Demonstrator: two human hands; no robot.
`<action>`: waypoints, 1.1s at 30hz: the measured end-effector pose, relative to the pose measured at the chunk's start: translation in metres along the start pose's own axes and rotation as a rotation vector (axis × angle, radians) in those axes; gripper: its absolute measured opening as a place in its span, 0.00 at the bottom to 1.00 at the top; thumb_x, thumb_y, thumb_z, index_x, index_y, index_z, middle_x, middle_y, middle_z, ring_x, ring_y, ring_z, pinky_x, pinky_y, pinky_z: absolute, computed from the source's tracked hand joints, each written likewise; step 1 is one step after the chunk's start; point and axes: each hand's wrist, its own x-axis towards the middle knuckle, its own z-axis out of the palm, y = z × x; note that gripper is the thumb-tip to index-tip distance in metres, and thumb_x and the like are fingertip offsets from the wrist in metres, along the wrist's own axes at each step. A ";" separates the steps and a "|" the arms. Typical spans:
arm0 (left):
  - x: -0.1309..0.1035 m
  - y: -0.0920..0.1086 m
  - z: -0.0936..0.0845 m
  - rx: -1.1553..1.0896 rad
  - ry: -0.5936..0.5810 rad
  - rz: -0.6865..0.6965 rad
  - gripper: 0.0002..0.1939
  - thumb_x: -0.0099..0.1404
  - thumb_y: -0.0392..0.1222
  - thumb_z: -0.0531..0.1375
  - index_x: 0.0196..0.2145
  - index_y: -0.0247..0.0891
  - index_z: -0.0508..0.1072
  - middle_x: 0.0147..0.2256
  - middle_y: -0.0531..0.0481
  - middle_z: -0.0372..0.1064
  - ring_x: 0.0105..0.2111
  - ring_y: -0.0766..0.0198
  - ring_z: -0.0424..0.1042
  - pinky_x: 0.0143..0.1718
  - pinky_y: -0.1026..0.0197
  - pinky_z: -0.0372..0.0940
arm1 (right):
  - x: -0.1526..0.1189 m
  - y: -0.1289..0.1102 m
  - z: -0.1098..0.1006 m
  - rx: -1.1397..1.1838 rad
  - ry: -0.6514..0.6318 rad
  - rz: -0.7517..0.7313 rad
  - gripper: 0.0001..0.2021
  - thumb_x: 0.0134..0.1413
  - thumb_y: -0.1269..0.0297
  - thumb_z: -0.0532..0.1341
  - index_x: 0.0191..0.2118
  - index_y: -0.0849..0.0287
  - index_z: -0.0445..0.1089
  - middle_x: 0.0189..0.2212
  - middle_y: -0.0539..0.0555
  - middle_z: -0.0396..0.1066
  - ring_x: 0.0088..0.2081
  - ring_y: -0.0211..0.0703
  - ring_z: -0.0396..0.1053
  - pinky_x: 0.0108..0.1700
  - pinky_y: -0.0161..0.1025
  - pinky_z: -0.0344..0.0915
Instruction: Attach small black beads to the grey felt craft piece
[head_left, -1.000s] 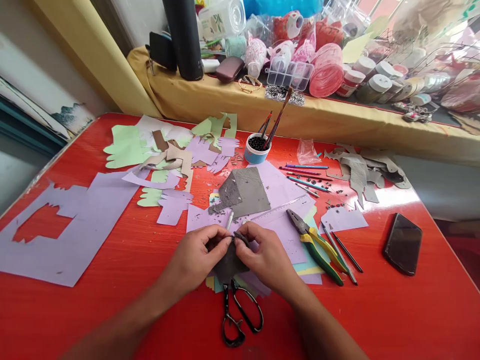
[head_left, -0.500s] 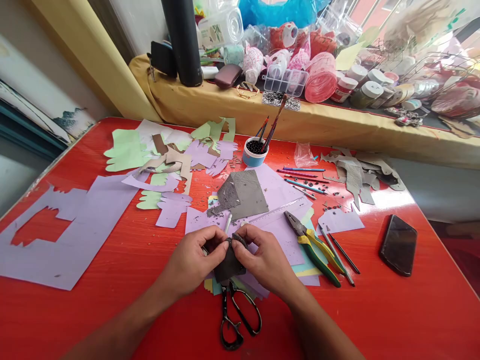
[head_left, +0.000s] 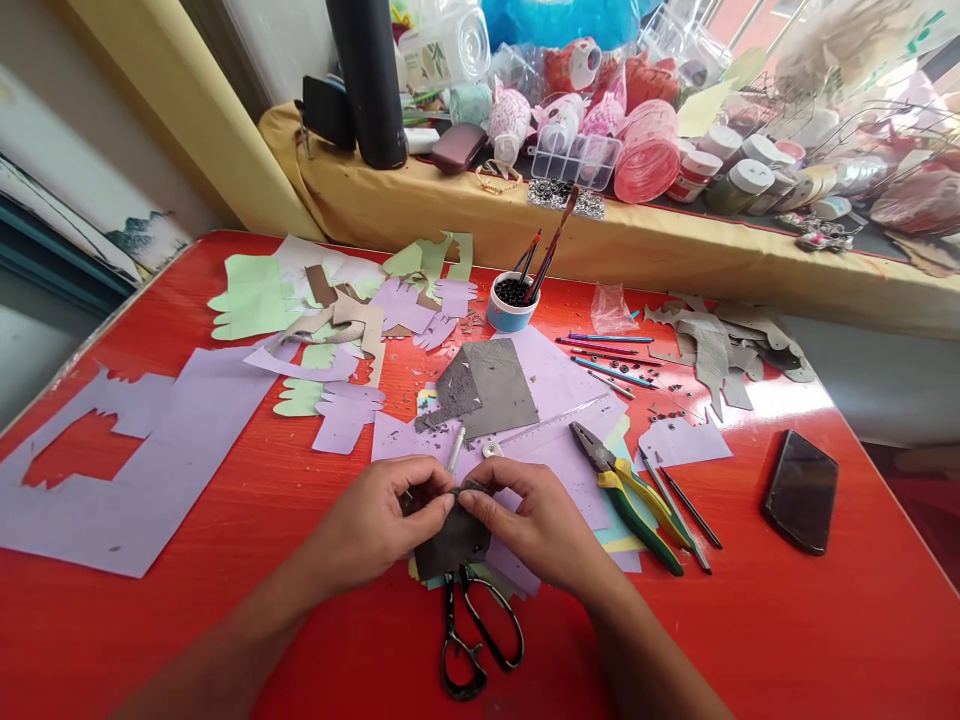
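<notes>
Between my fingertips is a small dark grey piece of leather-like sheet (head_left: 450, 542), its top edge pinched from both sides. My left hand (head_left: 382, 508) closes thumb and fingers on its upper left, and my right hand (head_left: 526, 515) does the same on its upper right. The fingers hide part of that edge. Below the piece, black-handled scissors (head_left: 481, 640) lie on the table with their blades covered. A larger dark grey sheet (head_left: 496, 385) with a rough, crumbly left part rests on purple paper (head_left: 574, 490) just beyond my hands, and a white pen (head_left: 457, 447) lies nearby.
Pliers (head_left: 630, 495) with green-yellow handles lie right of my hands, then a phone (head_left: 801, 490). Cut paper (head_left: 165, 420) spreads over the left of the red table. A tub (head_left: 512, 305) holding brushes stands ahead, below a crowded ledge (head_left: 420, 215).
The dark piece has swung a little to the left and shows more of its surface below my fingers. Both hands keep their pinch, with fingertips slightly shifted.
</notes>
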 end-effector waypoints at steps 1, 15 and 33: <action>0.000 0.000 -0.002 -0.011 -0.018 -0.002 0.11 0.66 0.48 0.59 0.31 0.39 0.75 0.29 0.53 0.70 0.31 0.62 0.67 0.33 0.63 0.63 | 0.000 0.000 -0.001 0.012 -0.010 0.000 0.08 0.66 0.63 0.63 0.34 0.57 0.73 0.30 0.48 0.73 0.34 0.40 0.69 0.38 0.35 0.63; 0.001 0.000 -0.006 -0.031 -0.028 0.018 0.13 0.69 0.50 0.60 0.33 0.40 0.78 0.31 0.51 0.74 0.33 0.60 0.71 0.35 0.63 0.66 | 0.001 0.000 0.006 -0.058 0.057 0.004 0.06 0.62 0.66 0.60 0.32 0.56 0.70 0.27 0.47 0.69 0.31 0.40 0.65 0.35 0.35 0.61; 0.005 -0.006 0.008 0.146 0.156 0.067 0.08 0.63 0.42 0.58 0.27 0.40 0.72 0.26 0.55 0.67 0.28 0.64 0.65 0.29 0.64 0.59 | 0.003 0.005 0.017 -0.064 0.058 0.032 0.05 0.62 0.70 0.60 0.34 0.57 0.71 0.29 0.49 0.71 0.32 0.41 0.66 0.36 0.36 0.62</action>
